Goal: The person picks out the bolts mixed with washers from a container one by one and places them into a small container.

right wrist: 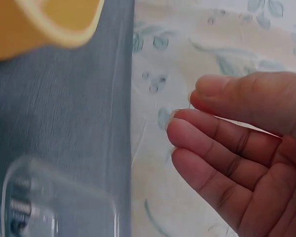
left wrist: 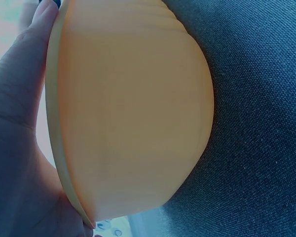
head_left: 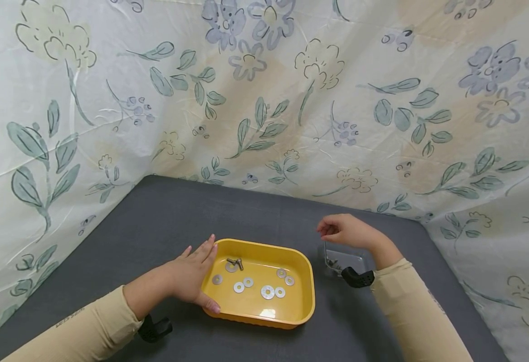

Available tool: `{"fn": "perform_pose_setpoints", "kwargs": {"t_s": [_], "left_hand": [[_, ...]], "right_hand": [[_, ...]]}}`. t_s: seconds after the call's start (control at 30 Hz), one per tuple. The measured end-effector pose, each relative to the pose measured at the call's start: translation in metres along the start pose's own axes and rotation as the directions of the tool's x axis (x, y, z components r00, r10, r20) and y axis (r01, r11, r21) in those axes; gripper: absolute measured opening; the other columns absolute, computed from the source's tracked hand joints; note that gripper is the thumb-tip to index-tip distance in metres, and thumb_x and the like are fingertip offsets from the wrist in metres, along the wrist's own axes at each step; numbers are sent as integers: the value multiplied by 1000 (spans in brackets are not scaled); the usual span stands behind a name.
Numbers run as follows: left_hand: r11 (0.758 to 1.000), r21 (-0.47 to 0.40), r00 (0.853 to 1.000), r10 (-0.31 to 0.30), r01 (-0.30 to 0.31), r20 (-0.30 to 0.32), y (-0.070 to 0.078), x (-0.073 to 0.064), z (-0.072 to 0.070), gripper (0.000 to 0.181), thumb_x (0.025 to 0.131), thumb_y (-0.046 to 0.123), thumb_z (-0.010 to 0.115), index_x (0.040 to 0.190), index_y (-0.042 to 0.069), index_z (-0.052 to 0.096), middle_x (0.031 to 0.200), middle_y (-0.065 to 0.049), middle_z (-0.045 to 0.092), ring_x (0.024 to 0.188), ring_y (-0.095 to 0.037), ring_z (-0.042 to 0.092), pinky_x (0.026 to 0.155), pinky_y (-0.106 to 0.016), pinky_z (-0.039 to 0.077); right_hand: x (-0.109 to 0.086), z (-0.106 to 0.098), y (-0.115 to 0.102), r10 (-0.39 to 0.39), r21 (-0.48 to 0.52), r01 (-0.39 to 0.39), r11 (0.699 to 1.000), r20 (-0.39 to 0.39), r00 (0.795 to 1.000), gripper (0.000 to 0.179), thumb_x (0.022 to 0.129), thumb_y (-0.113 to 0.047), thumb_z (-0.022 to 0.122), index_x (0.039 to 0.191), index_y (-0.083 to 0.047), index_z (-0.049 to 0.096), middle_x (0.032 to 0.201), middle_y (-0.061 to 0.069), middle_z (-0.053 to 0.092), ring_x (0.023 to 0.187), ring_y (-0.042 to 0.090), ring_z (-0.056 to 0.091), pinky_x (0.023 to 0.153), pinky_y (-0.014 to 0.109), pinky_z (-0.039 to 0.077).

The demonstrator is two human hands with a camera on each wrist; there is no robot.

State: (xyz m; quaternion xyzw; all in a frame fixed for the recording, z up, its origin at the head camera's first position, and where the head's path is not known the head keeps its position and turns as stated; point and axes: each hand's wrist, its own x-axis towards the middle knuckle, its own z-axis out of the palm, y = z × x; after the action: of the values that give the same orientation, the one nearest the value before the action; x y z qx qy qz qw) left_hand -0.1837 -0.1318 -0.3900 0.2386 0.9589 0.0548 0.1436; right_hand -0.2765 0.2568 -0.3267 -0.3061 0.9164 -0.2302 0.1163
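My left hand (head_left: pixel 191 275) rests along the left rim of a yellow tray (head_left: pixel 264 319), fingers straight and spread, thumb over the near left corner. In the left wrist view the tray's outer wall (left wrist: pixel 133 108) fills the middle, with the thumb (left wrist: pixel 19 74) along its rim. Inside the tray lie several flat washers (head_left: pixel 267 292) and a few small screws (head_left: pixel 239 264) at the far left. My right hand (head_left: pixel 348 231) hovers over a clear plastic box (head_left: pixel 359 261). Its fingers (right wrist: pixel 207 143) are loosely bent, thumb close to them, with nothing visible between.
Screws (right wrist: pixel 22 206) lie inside the clear box, right of the tray. Both containers stand on a dark grey table (head_left: pixel 178 211). A flowered curtain (head_left: pixel 264 110) hangs behind and at both sides. Black wrist mounts (head_left: pixel 357 277) sit below the cuffs.
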Motion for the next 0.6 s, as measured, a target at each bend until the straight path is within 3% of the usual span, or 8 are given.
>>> {"fn": "perform_pose_setpoints", "kwargs": {"t_s": [0.4,0.6], "left_hand": [[1000,-8,1000,0,0,-2,1,-1,-1,133,53,83,56,147,3,5,152,-10,-13,140,-24,-1,108,-53,8],[1000,-5,1000,-1,1,-1,2,-1,-1,133,53,83,56,147,3,5,152,-10,-12,140,-24,-1,108,-53,9]], "right_hand": [[25,15,-41,-141,-16,141,990,32,990,14,86,-14,65,100,-16,63,90,-5,61,76,9,57,69,24,50],[38,25,-55,-174,-7,175,985,70,982,13,86,-15,64,99,-18,63,89,-8,61,77,8,57,70,23,50]]}}
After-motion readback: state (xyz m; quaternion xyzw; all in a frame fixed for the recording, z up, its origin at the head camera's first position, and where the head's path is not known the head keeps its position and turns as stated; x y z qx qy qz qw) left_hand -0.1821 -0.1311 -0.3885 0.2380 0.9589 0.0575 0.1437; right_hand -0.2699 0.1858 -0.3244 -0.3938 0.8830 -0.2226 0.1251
